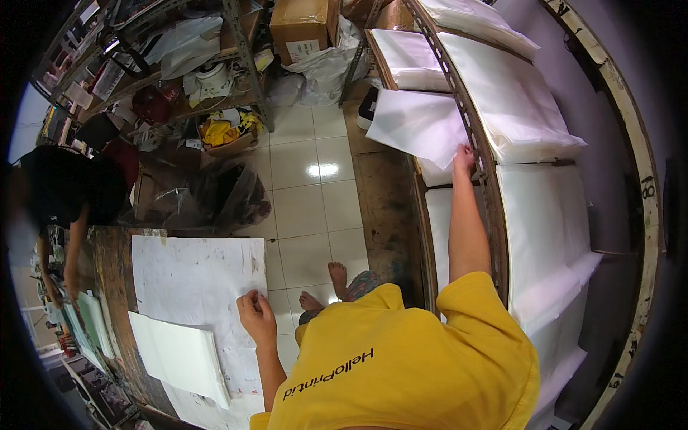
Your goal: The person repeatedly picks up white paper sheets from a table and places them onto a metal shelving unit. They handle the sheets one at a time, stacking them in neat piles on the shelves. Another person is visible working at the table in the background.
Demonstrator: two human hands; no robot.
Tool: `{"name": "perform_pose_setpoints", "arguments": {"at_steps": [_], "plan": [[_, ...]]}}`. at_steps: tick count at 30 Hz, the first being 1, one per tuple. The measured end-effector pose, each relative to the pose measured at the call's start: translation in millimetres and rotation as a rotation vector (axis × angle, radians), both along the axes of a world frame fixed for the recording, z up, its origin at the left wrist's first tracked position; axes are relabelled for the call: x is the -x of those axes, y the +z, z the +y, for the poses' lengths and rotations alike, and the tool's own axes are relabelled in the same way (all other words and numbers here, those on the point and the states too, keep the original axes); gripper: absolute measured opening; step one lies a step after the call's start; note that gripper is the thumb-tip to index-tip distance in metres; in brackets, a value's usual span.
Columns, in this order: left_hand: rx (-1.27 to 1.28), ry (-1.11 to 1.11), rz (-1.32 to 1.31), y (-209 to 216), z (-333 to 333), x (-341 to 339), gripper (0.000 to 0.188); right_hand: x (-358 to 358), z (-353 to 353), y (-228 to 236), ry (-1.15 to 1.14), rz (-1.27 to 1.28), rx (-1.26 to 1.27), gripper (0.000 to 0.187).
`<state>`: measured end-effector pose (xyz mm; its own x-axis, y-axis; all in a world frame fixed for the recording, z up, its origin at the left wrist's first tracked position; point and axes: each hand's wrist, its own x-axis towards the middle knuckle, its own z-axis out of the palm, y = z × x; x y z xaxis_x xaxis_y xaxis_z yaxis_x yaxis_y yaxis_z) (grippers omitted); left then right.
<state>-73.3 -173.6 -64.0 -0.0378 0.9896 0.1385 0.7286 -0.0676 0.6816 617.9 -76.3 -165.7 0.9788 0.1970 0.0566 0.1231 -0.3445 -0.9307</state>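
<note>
My right arm reaches to the shelf rack on the right, where my right hand (464,156) pinches the edge of a whitish, translucent sheet (416,123). The sheet slants out past the rack's perforated upright, its far corner sticking out over the walkway. My left hand (256,315) is at the right edge of the white board (193,269) on the table, fingers curled in with nothing visible in them. On the board's near part lies a stack of white sheets (175,355).
The metal rack (459,93) carries several stacks of translucent sheets (509,93) on its levels. Pale floor tiles (301,208) run between table and rack. A cardboard box (304,29) and white plastic bags (333,68) stand ahead. At far left, a person (72,186) bends over another worktop.
</note>
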Motion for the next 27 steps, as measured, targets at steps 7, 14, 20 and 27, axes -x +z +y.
{"name": "perform_pose_setpoints", "arguments": {"at_steps": [7,14,20,27], "plan": [[-0.038,0.058,0.083,-5.8,1.0,-2.3,0.011,10.2,-39.1,-28.0,-0.322,0.162,0.118,0.022],[-0.073,0.082,0.117,-5.9,4.2,-9.6,0.007,45.5,-60.3,-9.8,-0.257,0.128,0.211,0.022],[-0.057,0.089,0.12,-7.0,7.5,-11.2,0.005,23.7,-21.3,-10.1,-0.187,0.189,-0.017,0.025],[-0.099,0.076,0.123,-6.9,4.9,-12.1,0.005,12.9,-36.8,-16.3,-0.151,0.39,-0.212,0.018]]}}
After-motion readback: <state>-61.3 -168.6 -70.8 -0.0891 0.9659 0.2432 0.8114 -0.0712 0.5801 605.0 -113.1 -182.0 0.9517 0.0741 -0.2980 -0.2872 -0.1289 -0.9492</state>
